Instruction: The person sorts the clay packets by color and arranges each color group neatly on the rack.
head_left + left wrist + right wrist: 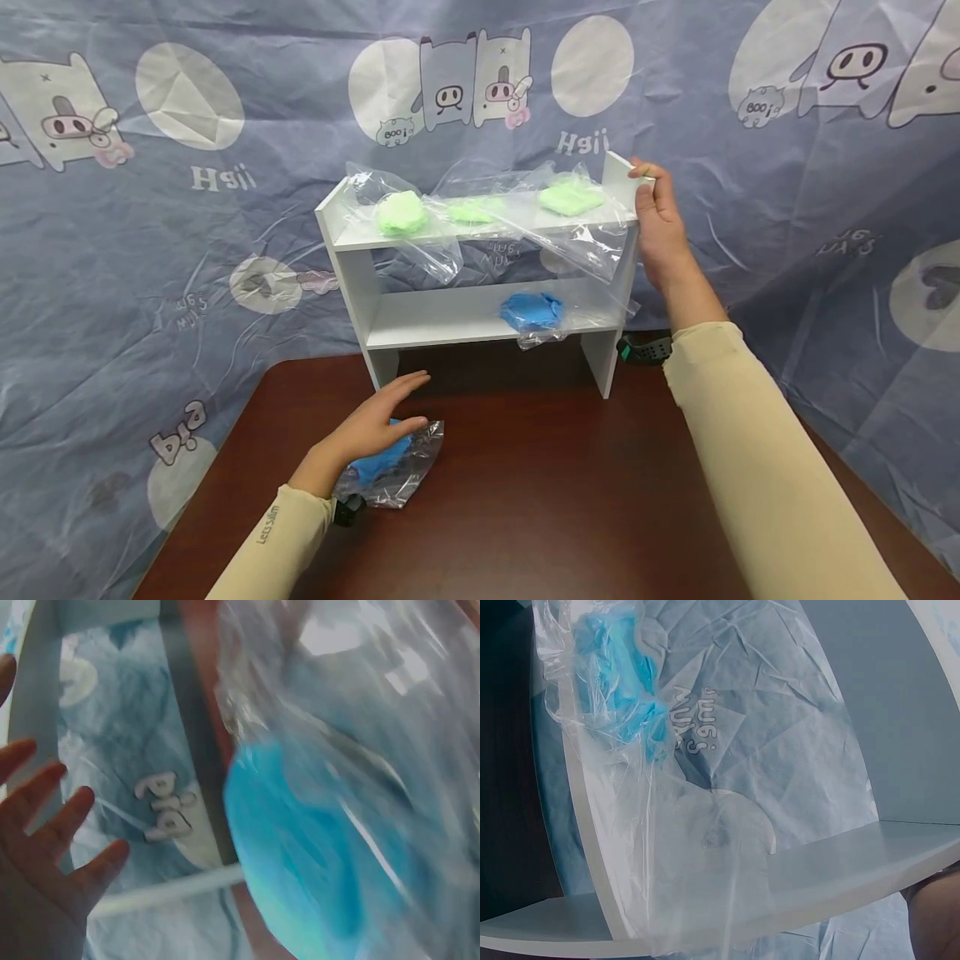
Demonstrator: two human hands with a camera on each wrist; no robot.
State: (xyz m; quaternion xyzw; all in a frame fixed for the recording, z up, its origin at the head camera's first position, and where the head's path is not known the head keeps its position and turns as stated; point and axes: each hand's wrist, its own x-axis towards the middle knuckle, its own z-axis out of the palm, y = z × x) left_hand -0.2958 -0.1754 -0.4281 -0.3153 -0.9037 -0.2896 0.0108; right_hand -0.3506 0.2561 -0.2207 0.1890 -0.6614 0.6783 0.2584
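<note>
My right hand (660,221) grips the top of the right side panel of a small white shelf (442,321), thumb in front and fingers over the edge. My left hand (371,429) is held out with spread fingers over a clear plastic bag (416,467) with a folded blue item (285,847) in it, at the table's left. Whether the hand touches that bag cannot be told. On the middle shelf board lies another bagged blue item (532,311), its plastic overhanging the front. Several bagged light-green lumps (402,213) lie along the top board.
The shelf stands at the back of a dark reddish-brown table (525,500). Behind it hangs a grey-blue cloth (285,208) printed with cartoon pigs. Loose plastic (592,250) hangs down from the top board at the right. Both wrists wear dark straps.
</note>
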